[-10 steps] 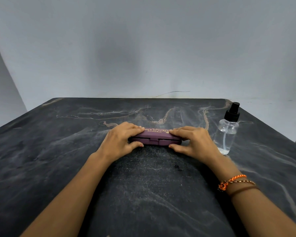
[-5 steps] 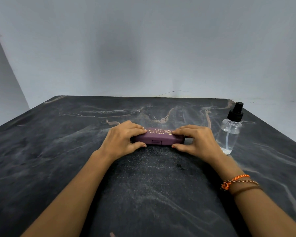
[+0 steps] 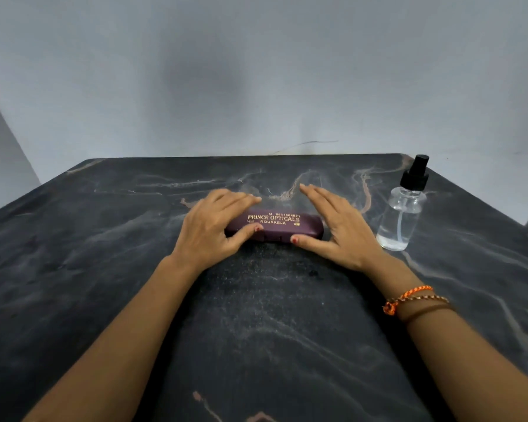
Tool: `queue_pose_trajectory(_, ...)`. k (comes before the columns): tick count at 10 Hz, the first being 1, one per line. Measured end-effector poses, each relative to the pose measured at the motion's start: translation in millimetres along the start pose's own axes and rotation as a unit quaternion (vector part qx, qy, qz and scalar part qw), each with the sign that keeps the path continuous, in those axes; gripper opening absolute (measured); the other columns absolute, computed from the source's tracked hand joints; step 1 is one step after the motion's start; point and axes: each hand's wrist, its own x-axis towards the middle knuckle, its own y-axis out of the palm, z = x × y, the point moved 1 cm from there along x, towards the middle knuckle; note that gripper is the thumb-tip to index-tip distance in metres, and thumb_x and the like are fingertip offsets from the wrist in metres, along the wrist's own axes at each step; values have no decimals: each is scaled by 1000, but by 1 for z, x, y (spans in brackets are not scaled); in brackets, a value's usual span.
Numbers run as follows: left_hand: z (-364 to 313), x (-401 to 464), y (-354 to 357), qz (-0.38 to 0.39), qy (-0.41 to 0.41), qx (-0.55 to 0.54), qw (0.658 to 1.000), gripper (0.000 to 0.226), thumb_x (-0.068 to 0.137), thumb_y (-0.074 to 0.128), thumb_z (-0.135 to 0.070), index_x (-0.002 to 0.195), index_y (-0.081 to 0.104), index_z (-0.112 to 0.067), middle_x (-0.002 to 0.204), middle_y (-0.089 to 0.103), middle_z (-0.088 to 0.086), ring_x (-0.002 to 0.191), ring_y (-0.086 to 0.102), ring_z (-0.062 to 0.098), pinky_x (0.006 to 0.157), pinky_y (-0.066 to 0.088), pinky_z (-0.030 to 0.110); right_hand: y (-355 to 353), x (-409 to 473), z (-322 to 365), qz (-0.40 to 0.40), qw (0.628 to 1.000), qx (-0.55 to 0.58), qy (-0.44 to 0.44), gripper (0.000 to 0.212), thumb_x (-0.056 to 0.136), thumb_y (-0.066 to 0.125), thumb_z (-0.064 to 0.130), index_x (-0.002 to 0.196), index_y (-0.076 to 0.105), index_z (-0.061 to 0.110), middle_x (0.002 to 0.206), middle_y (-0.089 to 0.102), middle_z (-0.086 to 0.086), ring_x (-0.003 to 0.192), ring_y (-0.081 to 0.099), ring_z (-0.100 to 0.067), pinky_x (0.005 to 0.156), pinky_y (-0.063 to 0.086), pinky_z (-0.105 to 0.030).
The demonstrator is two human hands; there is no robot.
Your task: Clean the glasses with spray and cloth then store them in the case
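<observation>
Maroon case, shut, both hands on it, mid-table.
Head view: case lies flat on dark marble-look table, gold lettering up, latch edge facing the person. Left hand covers left end, fingers together over the top, thumb on front edge. Right hand at right end, fingers straight and lifted clear of the lid, thumb tip on front edge near latch. Looks like thumbs are set to pop the lid while the palms steady the ends. Glasses + cloth not visible, prob inside, can't tell. Spray bottle upright just right of right hand, within reach for the next step. Cleaning not yet begun.
</observation>
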Motion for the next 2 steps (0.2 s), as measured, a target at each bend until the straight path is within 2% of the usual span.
queue_pose_trajectory(1,1,-1,2,-7,-18,0,1000,45,82,50,-37,115,60,-8,105,67,11,99,58,31,78,50,48,-1,-2,1,-13,1000,-13,4,85,73,34,70,144,19,26,150,30,-3,134,30,-20,109,22,-36)
queue_pose_trajectory(2,-1,0,4,-9,-37,2,999,46,83,48,-36,118,58,-7,107,66,12,101,56,33,80,45,46,0,-1,8,-18,999,-49,-2,80,78,39,63,144,23,21,149,31,-3,133,32,-20,108,24,-37)
